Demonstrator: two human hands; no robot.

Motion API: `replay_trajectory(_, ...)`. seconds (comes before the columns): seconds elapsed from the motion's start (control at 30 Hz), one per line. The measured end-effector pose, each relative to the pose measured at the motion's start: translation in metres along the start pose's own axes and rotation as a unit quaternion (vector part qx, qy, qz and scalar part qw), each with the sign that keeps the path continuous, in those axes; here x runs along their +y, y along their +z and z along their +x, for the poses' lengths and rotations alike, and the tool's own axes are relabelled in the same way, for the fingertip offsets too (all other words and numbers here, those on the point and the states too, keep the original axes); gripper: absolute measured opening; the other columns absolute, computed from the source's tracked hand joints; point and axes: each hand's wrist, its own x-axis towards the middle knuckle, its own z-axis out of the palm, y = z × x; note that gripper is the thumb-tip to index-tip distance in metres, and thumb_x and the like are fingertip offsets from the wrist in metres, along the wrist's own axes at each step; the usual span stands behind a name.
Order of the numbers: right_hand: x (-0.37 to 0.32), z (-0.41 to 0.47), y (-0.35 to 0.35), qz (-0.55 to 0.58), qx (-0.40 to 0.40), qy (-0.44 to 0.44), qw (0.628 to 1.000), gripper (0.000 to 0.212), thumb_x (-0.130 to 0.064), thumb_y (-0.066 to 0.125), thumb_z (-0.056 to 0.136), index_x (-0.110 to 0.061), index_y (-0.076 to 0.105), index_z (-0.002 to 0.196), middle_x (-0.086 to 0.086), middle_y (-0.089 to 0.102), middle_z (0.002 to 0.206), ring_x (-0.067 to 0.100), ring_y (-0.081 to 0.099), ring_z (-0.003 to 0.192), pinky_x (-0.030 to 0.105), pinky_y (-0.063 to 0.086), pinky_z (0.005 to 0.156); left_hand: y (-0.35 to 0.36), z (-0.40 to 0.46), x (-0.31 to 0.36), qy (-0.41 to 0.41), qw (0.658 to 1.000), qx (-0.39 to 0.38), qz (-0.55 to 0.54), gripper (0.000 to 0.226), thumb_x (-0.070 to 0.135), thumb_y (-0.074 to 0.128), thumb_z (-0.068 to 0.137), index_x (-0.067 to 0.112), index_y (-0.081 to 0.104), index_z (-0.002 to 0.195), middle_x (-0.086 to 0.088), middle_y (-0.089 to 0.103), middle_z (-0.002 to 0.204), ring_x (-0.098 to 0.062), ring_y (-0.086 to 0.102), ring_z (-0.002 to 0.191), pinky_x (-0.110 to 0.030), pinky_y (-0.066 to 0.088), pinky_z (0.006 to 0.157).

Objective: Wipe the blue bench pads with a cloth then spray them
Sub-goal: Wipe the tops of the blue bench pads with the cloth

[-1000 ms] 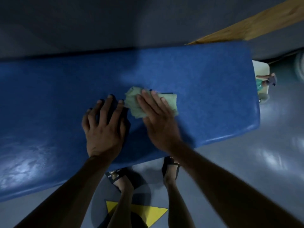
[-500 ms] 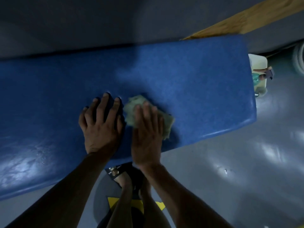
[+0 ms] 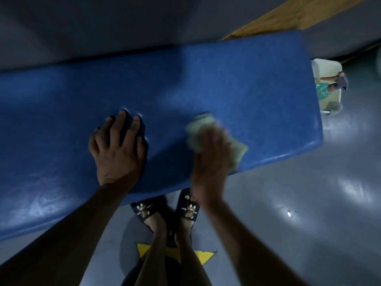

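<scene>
The blue bench pad [image 3: 226,83] runs across the view from the left edge to its rounded right end; on it the left hand [image 3: 118,153] lies flat with its fingers spread and straight, gripping nothing; the right hand [image 3: 212,159] presses a pale green cloth [image 3: 237,149] against the pad near the front edge, its fingers laid over the cloth (motion blur smears both, so I cannot tell whether the fingers curl round the fabric or only press on it).

Beyond the pad's right end stands a cream-coloured container [image 3: 327,69] with a spray bottle [image 3: 329,87] lying in or against it, its teal body and dark trigger head partly cut off by the pad's edge; a wooden plank [image 3: 288,15] slants behind the pad at the upper right.

Below the front edge, two feet in black slide sandals [image 3: 187,207] with bear motifs stand on the grey floor [image 3: 309,203], over a yellow floor marking [image 3: 144,250] largely hidden by the legs; the pad's left part fades into shadow, and the dim background above it is too dark to read.
</scene>
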Motion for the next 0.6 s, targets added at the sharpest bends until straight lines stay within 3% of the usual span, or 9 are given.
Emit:
replay_trajectory(0.1,-0.025,-0.049,-0.003,0.039,-0.129,-0.144,0.980,0.062,-0.012,0.048,0.093,-0.018,0.036,0.154,0.002,0.026,0.163,0.023,0.014,0.154,0.045,0.012,0.124,-0.001,0.001,0.000,-0.002,1.000,-0.002,0.002,0.046,0.040,0.042,0.102,0.029,0.045,0.147,-0.002,0.034,0.159,-0.034,0.028,0.142,-0.053,0.020,0.113)
replay_trajectory(0.2,0.031,-0.023,-0.027,0.000,-0.189,-0.266,0.945,0.062,-0.008,0.049,0.089,-0.015,0.043,0.150,0.001,0.034,0.160,0.024,0.023,0.151,0.041,0.018,0.123,-0.002,0.000,-0.001,0.001,1.000,-0.008,0.000,0.046,0.040,0.040,0.103,0.029,0.044,0.147,-0.001,0.033,0.159,-0.035,0.029,0.142,-0.054,0.021,0.112)
replay_trajectory(0.27,0.078,0.000,-0.048,-0.011,-0.154,-0.227,0.962,0.055,-0.002,0.046,0.093,-0.013,0.047,0.147,0.003,0.039,0.157,0.024,0.028,0.148,0.041,0.019,0.122,-0.002,0.001,-0.001,-0.001,1.000,-0.021,-0.008,0.046,0.040,0.040,0.103,0.030,0.041,0.148,-0.001,0.031,0.160,-0.036,0.027,0.143,-0.056,0.020,0.113)
replay_trajectory(0.33,0.117,0.019,-0.068,-0.032,-0.095,-0.118,0.988,0.052,-0.013,0.036,0.100,-0.017,0.038,0.151,0.004,0.031,0.161,0.023,0.022,0.150,0.044,0.017,0.122,-0.002,0.000,0.000,-0.008,1.000,-0.022,-0.010,0.046,0.039,0.040,0.103,0.031,0.039,0.149,-0.001,0.030,0.160,-0.036,0.026,0.144,-0.056,0.020,0.113)
replay_trajectory(0.4,0.121,0.026,-0.066,-0.048,-0.047,0.021,0.998,0.055,-0.026,0.026,0.101,-0.021,0.029,0.156,0.003,0.022,0.165,0.024,0.013,0.153,0.049,0.016,0.122,-0.002,0.000,0.001,-0.006,1.000,-0.020,-0.007,0.046,0.039,0.039,0.103,0.032,0.039,0.149,0.000,0.030,0.160,-0.036,0.027,0.143,-0.055,0.020,0.113)
replay_trajectory(0.47,0.088,0.014,-0.043,-0.075,0.017,0.102,0.992,0.058,-0.023,0.025,0.098,-0.014,0.033,0.155,0.010,0.026,0.163,0.033,0.020,0.151,0.056,0.023,0.119,-0.001,0.000,0.000,-0.006,1.000,-0.020,-0.001,0.046,0.039,0.038,0.104,0.032,0.038,0.149,0.000,0.030,0.160,-0.037,0.028,0.143,-0.055,0.020,0.113)
replay_trajectory(0.53,0.041,-0.022,-0.018,-0.018,0.022,0.042,0.999,0.055,-0.016,0.033,0.097,-0.008,0.038,0.152,0.015,0.031,0.160,0.035,0.023,0.150,0.054,0.022,0.120,-0.002,0.000,0.000,-0.007,1.000,-0.026,0.000,0.046,0.040,0.037,0.104,0.032,0.038,0.149,0.000,0.030,0.160,-0.037,0.028,0.142,-0.056,0.021,0.112)
replay_trajectory(0.6,0.001,-0.063,-0.006,0.046,-0.071,-0.094,0.992,0.058,-0.014,0.041,0.095,-0.013,0.037,0.153,0.010,0.029,0.162,0.028,0.017,0.153,0.049,0.013,0.124,-0.003,0.001,0.002,-0.007,1.000,-0.028,0.000,0.045,0.039,0.037,0.104,0.032,0.038,0.149,0.000,0.031,0.160,-0.037,0.029,0.142,-0.056,0.022,0.112)
